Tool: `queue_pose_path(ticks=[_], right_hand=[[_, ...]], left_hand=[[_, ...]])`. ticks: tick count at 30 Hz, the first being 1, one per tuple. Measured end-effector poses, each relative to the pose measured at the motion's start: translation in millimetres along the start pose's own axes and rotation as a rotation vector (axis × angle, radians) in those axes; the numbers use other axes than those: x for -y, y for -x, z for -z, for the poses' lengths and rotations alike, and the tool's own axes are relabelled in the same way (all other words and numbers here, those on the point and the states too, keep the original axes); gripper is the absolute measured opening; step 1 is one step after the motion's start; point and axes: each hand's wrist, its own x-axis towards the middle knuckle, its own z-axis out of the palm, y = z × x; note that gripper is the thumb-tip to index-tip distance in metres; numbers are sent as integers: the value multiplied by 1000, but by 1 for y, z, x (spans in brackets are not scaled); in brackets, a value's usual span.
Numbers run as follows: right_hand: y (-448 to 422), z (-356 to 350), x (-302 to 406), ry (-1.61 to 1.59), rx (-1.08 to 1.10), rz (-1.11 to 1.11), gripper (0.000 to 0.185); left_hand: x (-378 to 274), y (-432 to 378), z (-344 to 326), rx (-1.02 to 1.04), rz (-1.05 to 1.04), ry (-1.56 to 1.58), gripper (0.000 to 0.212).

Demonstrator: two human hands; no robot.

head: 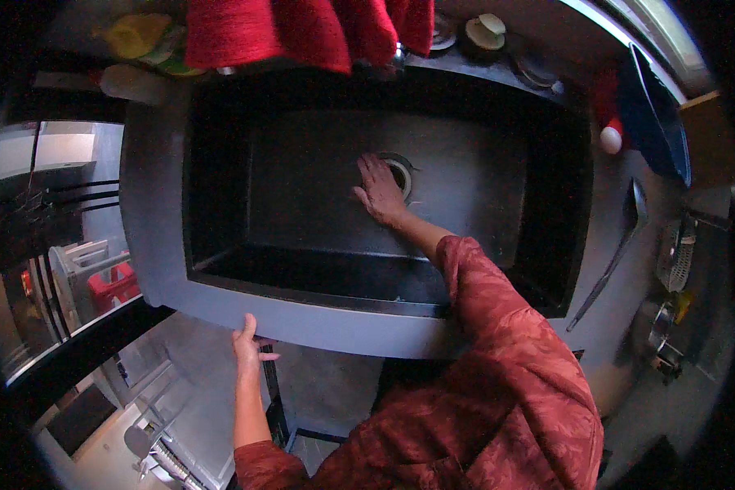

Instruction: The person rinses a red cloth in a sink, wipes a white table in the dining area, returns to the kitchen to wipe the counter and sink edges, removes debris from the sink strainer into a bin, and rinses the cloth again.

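Note:
My right hand (380, 188) is inside a dark rectangular sink (306, 202), palm down beside the round drain (407, 177). Its fingers are stretched out and the thumb stands apart. Nothing shows in its grasp, though what lies under the palm is hidden. Part of the drain's pale ring and dark hole is visible to the right of the fingers. My left hand (251, 346) is at the front edge of the grey countertop (220, 301), its thumb pointing up at the edge and its fingers spread just below. No object is visible in it.
A red cloth (306, 30) hangs behind the sink. On the right counter lie a long-handled ladle or spoon (612, 263), a dark blue pan-like vessel (655, 116) and a metal strainer or grater (677, 254). A wire rack (177, 422) stands below left, near a red plastic item (113, 286).

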Motion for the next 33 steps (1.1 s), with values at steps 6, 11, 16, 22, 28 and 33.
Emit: queue_pose_path(ticks=[6, 11, 16, 22, 28, 33], right_hand=[[-8, 13, -29, -101, -18, -19, 50], [8, 25, -83, -631, -169, -348, 33], [14, 44, -73, -925, -152, -837, 16], [8, 26, -67, -134, 173, -423, 17], [28, 43, -7, 96, 463, 205, 45], [62, 40, -5, 187, 519, 544, 54]], left_hand=[[3, -2, 1, -35, 10, 17, 70], [0, -5, -2, -26, -2, 40, 67], [3, -2, 0, -30, -4, 66, 68], [9, -13, -2, -69, -49, 49, 75], [1, -2, -5, -97, -7, 70, 67], [5, -5, -5, -99, -31, 61, 68]])
